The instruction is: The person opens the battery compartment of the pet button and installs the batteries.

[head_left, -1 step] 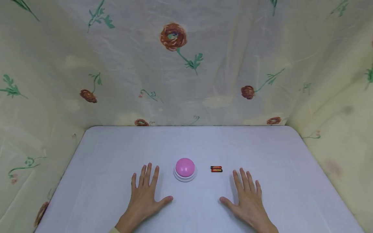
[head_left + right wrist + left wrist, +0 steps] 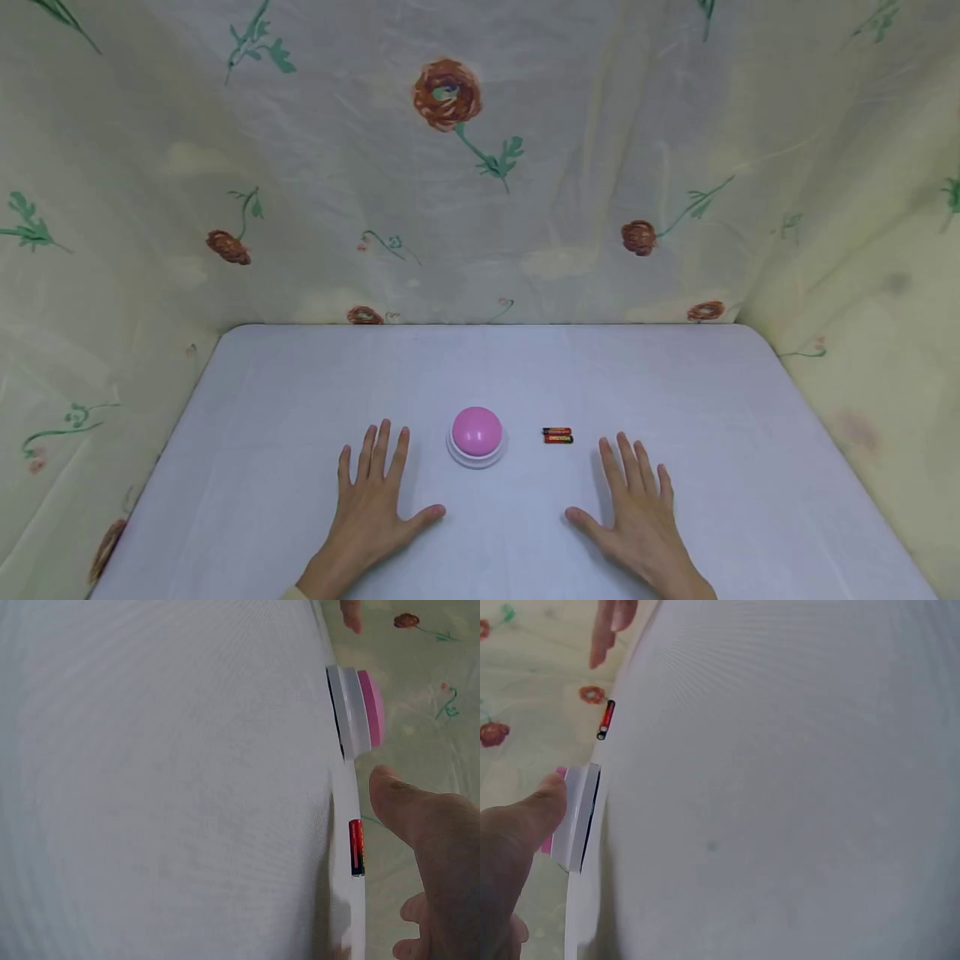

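Note:
Between the two hands, a glossy pink dome on a round white base [image 2: 477, 435] stands on the white table [image 2: 480, 367]. To its right, two small red and black batteries [image 2: 557, 435] lie side by side. My left hand [image 2: 369, 508], fingers straight and spread, is left of the dome and nearer me, holding nothing. In the left wrist view its thumb [image 2: 536, 814] overlaps the dome and base. My right hand [image 2: 637, 517] spreads its fingers in the same way, to the right of the batteries and nearer me. Its thumb [image 2: 409, 806] shows in the right wrist view, with one battery [image 2: 356, 847] beside it.
A pale cloth [image 2: 555, 167] with brown flowers and green stems hangs behind the table's far edge and along both sides. The table's far corners are rounded.

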The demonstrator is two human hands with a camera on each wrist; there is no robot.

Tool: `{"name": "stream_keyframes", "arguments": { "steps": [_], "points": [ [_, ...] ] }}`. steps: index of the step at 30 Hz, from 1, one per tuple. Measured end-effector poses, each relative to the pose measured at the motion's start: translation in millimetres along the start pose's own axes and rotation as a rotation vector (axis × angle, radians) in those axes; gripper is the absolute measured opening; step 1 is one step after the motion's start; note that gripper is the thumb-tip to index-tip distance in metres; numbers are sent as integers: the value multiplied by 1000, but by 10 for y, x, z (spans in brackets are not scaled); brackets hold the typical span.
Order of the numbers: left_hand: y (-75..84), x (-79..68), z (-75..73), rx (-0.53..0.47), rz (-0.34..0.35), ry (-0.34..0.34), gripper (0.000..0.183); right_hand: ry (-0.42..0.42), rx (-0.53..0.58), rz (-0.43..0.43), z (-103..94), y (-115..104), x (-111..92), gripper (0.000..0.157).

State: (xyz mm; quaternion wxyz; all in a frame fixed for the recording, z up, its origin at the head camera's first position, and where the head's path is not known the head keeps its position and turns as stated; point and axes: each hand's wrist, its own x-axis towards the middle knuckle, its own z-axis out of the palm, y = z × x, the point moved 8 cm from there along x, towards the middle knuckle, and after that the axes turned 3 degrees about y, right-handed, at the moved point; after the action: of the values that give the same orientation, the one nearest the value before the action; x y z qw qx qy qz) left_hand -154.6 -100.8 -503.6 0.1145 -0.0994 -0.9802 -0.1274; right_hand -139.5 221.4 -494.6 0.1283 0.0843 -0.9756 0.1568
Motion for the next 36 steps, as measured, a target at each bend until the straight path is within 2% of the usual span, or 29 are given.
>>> {"name": "stream_keyframes", "arguments": {
  "steps": [7,11,14,20,26,31,36],
  "points": [
    [-42,-48,48,10,-20,-45,111,-33,10,-1,46,-15,-19,99],
    [-53,-39,50,3,-19,-46,110,-25,26,-5,43,-5,-16,98],
    [-60,-34,50,-24,-18,-35,108,-2,80,-22,39,-13,-6,92],
    [-29,-12,23,-139,0,34,101,45,281,-79,77,-31,2,75],
    [40,41,35,-253,25,113,93,-15,355,-99,235,-110,-57,61],
    [101,96,88,-346,48,120,88,0,406,-146,287,-255,-75,60],
    [156,121,157,-385,59,104,87,14,430,-152,293,-348,-67,61]
  ]
}}
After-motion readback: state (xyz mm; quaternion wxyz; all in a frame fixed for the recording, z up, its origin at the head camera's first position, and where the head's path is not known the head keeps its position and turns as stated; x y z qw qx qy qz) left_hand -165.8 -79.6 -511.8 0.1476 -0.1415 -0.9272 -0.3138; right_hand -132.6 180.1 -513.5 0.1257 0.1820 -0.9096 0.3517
